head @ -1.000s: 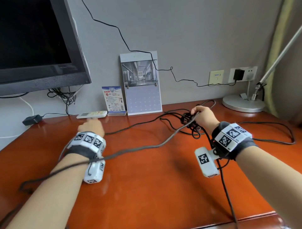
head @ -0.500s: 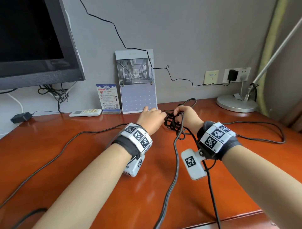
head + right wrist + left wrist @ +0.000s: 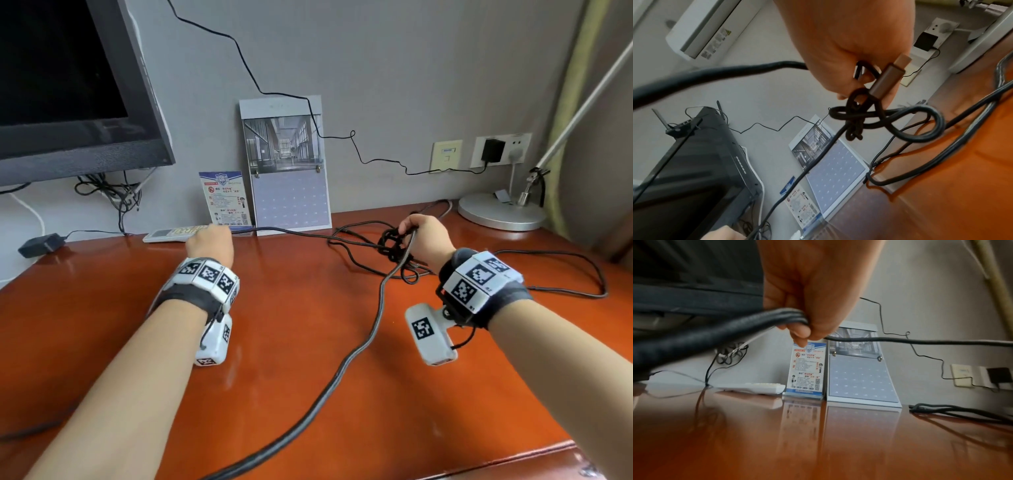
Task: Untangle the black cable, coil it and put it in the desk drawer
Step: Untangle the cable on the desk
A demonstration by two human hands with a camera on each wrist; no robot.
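A long black cable point(image 3: 371, 329) trails across the red-brown desk point(image 3: 308, 394) and off its front edge. Its knotted tangle point(image 3: 394, 244) hangs from my right hand point(image 3: 419, 236), which grips the knot point(image 3: 857, 120) together with a metal plug end point(image 3: 888, 76). A taut strand point(image 3: 291, 232) runs left from the knot to my left hand point(image 3: 210, 241), low over the desk near the back. In the left wrist view that left hand point(image 3: 809, 327) pinches the cable point(image 3: 748, 322), which runs on to the right. More loops point(image 3: 548, 287) lie at the right.
A monitor point(image 3: 68, 85) stands at back left. A white remote point(image 3: 171, 233), a leaflet point(image 3: 226, 200) and a calendar point(image 3: 287, 164) line the wall. A lamp base point(image 3: 501, 212) sits at back right. A thin wire point(image 3: 376, 161) runs to a wall socket point(image 3: 493, 150).
My left hand has moved away from the knot to the left, drawing a strand of cable out taut. The right hand has stayed on the tangle, shifted slightly right.
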